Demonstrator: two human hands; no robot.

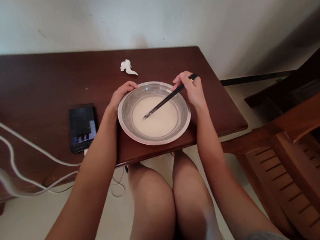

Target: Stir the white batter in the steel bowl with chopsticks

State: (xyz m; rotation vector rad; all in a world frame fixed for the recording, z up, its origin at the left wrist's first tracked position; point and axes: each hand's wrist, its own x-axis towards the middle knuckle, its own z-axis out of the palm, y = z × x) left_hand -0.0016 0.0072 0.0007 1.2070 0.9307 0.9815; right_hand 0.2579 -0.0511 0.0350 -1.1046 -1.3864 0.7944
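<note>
The bowl [156,140] sits level at the worktop's [33,94] near edge, holding pale liquid [156,126]. Over it slant the chopsticks [169,97], tips down at the liquid, pointing left and nearer, their long axis rising rightward and away. The right hand [192,88] grasps their upper part, wrist beyond the rim; the left hand [123,95] clasps the bowl's left rim, fingers forward. Farther off lies crumpled tissue [127,67].

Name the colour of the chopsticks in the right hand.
The chopsticks in the right hand are black, seen best in the head view.
</note>
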